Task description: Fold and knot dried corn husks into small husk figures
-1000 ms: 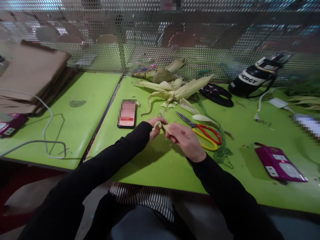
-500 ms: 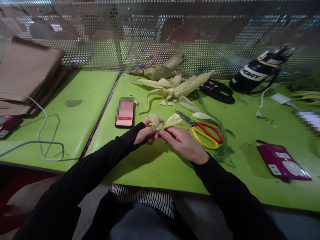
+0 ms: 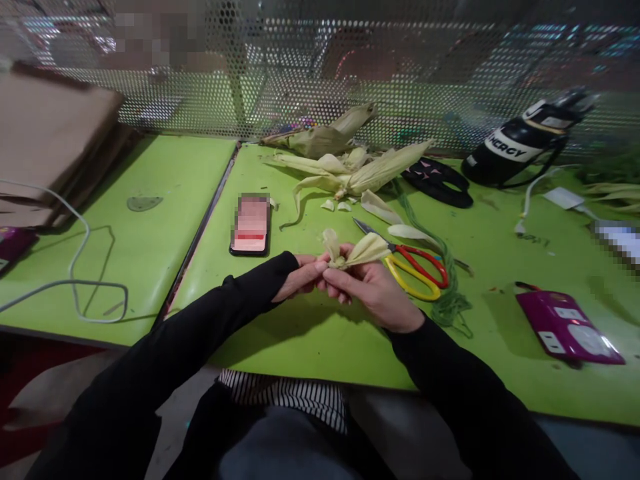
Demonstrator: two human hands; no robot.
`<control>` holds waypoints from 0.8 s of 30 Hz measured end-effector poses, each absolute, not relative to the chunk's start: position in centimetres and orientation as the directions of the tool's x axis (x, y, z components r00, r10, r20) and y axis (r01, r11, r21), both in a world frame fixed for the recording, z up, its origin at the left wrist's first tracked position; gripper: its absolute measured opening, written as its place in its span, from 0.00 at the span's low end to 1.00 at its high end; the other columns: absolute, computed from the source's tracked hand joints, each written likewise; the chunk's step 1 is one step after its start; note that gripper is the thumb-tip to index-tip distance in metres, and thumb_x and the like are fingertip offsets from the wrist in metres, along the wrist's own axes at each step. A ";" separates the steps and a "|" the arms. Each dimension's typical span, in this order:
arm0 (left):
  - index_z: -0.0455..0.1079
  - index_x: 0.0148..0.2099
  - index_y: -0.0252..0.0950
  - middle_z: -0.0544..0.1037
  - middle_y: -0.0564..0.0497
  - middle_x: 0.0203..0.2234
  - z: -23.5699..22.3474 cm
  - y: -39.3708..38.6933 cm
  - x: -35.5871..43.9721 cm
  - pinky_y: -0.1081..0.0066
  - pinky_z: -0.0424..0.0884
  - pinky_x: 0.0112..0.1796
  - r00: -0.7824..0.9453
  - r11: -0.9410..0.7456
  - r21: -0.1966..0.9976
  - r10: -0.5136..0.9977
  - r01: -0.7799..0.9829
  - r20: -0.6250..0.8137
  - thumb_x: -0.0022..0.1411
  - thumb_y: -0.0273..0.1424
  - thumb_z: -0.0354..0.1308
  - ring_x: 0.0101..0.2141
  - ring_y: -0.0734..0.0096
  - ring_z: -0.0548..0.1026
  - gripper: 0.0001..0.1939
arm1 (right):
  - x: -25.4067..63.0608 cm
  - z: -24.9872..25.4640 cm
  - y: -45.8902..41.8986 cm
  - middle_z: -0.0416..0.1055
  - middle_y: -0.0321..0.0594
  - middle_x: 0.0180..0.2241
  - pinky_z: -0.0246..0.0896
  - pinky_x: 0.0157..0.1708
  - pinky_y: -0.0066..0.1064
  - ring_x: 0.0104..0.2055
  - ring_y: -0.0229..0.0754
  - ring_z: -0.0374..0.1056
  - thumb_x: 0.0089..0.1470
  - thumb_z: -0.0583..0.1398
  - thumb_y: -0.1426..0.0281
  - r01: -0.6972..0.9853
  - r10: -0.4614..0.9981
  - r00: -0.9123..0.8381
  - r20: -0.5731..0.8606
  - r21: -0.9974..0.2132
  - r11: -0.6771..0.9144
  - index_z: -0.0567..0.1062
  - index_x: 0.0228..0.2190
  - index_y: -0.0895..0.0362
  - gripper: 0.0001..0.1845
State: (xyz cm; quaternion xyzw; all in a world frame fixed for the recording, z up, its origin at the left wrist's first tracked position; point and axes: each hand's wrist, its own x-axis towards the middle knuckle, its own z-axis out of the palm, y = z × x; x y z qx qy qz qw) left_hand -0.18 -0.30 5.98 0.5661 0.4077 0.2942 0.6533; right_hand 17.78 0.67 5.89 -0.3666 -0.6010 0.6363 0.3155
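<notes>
Both hands meet above the green table (image 3: 310, 333) and pinch one folded piece of pale corn husk (image 3: 356, 251). My left hand (image 3: 303, 276) grips its left end with closed fingers. My right hand (image 3: 373, 288) holds it at the pinched middle, so two husk flaps fan upward. Red and yellow scissors (image 3: 413, 265) lie just right of my right hand. A phone (image 3: 251, 224) lies face up to the left of my hands.
A pile of corn husks (image 3: 345, 167) lies behind my hands, near a perforated metal screen (image 3: 320, 73). Green thread (image 3: 445, 293), a purple power strip (image 3: 570, 327), a black bag (image 3: 525, 143), brown paper bags (image 3: 55, 147) and a white cable (image 3: 75, 280) lie around.
The husk piece has gone from bunched between my hands to pinched in the middle with its two flaps raised. My hands stayed together and drew slightly nearer to me.
</notes>
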 end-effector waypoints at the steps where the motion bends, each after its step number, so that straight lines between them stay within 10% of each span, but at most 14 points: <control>1: 0.63 0.27 0.35 0.56 0.59 0.15 6.6 -0.6 -0.3 0.74 0.43 0.18 0.536 0.234 0.970 0.813 0.061 -0.229 0.65 0.51 0.49 0.16 0.83 0.49 0.25 | 17.8 6.1 0.4 0.70 0.31 0.23 0.54 0.18 0.22 0.20 0.30 0.60 0.52 0.64 0.62 0.012 0.830 -0.549 -0.101 -0.994 -0.113 0.69 0.35 0.56 0.13; 18: 0.56 0.23 0.37 0.52 0.60 0.16 7.3 -2.3 0.1 0.73 0.45 0.21 0.494 0.342 0.931 0.836 -0.127 -0.240 0.59 0.40 0.54 0.17 0.81 0.49 0.17 | 18.4 7.9 -0.7 0.59 0.23 0.17 0.43 0.12 0.23 0.15 0.28 0.51 0.47 0.67 0.65 -0.110 0.882 -0.445 -0.155 -0.968 -0.225 0.62 0.31 0.51 0.18; 24: 0.66 0.33 0.34 0.68 0.55 0.24 5.1 -0.3 0.2 0.74 0.59 0.28 0.311 0.013 0.994 0.949 0.110 -0.047 0.61 0.38 0.56 0.25 0.77 0.63 0.11 | 18.9 7.1 1.2 0.64 0.25 0.19 0.43 0.13 0.22 0.16 0.29 0.52 0.55 0.63 0.59 -0.030 0.851 -0.504 -0.144 -0.983 -0.184 0.64 0.41 0.53 0.17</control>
